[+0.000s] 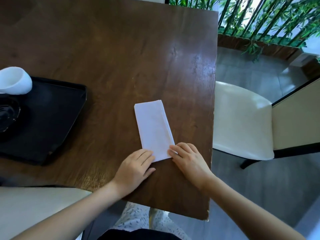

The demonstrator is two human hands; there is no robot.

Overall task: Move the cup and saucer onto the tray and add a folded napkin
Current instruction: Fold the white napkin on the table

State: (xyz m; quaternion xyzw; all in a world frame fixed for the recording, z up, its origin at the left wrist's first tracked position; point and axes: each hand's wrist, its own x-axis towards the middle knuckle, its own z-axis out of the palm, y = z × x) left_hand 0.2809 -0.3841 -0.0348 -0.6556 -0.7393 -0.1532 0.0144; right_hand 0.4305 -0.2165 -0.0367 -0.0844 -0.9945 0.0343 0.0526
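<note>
Napkin (153, 129) folding in hand, near corners pressed flat on counter (121, 49) under open fingers of left hand (134, 167) and right hand (187, 157); next judged a lift leftward onto tray (52, 115) beside cup (14, 80).

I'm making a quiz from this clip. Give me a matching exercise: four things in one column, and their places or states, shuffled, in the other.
Things:
1. napkin
2. cup
3. tray
4. chair

Places or states:
A. black, on the table's left part
B. cream seat, right of the table
C. white, at the tray's far left corner
D. folded flat on the table, both hands at its near end

Pairs: 1-D, 2-C, 3-A, 4-B
</note>
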